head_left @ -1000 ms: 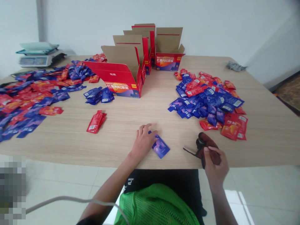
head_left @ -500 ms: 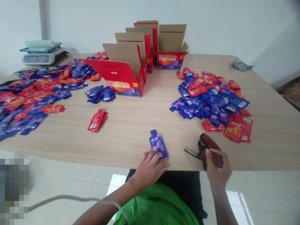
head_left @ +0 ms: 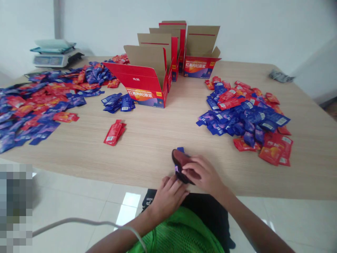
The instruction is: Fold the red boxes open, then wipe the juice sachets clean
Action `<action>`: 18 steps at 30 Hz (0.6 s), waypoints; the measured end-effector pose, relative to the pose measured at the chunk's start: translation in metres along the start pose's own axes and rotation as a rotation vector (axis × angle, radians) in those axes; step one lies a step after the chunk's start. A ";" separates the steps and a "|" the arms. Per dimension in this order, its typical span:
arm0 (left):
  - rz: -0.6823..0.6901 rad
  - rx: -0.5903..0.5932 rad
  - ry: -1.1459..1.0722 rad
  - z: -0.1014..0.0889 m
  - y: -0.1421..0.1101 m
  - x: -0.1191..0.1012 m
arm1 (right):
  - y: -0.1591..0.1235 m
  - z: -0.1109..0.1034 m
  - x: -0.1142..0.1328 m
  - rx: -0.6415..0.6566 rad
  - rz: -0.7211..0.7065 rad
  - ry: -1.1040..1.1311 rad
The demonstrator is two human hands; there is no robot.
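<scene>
A small blue spouted pouch [head_left: 180,149] lies flat at the table's front edge, mostly hidden; its cap end and a purple patch show. My right hand [head_left: 204,174] is closed around a dark red-brown and black hand tool [head_left: 183,159], which sits over the pouch. What kind of tool it is, I cannot make out. Just left of it, my left hand [head_left: 170,193] lies palm down with fingers stretched out, fingertips at the pouch's lower end beside the tool. Whether the tool presses on the pouch is hidden.
To the right is a heap of blue and red pouches [head_left: 242,116]. A small red stack [head_left: 115,133] and a blue stack [head_left: 116,102] lie left of centre. Open red cartons [head_left: 147,88] stand behind. More pouches [head_left: 44,102] and a scale [head_left: 51,60] are far left.
My right hand has carried the hand tool leftward from the bare table onto the blue pouch, covering most of it. My left hand has stayed at the pouch's lower end.
</scene>
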State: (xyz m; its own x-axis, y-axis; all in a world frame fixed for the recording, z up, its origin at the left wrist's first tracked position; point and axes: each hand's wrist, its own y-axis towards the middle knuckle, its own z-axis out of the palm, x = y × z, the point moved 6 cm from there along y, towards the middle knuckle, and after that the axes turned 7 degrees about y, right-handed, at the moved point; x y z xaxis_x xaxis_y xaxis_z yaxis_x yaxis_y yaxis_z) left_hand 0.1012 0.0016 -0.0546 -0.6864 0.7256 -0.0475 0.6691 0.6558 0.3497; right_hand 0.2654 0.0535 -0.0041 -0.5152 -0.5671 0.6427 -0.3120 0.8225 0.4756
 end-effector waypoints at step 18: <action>-0.006 -0.112 -0.055 0.007 -0.017 0.006 | 0.047 0.005 0.015 0.022 -0.158 -0.055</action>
State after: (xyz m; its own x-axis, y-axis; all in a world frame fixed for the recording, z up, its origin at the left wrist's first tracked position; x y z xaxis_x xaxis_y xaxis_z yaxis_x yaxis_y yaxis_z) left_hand 0.0879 -0.0038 -0.0671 -0.6717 0.7340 -0.1003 0.6267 0.6352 0.4513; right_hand 0.2393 0.0834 0.0252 -0.5015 -0.6863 0.5268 -0.4092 0.7246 0.5545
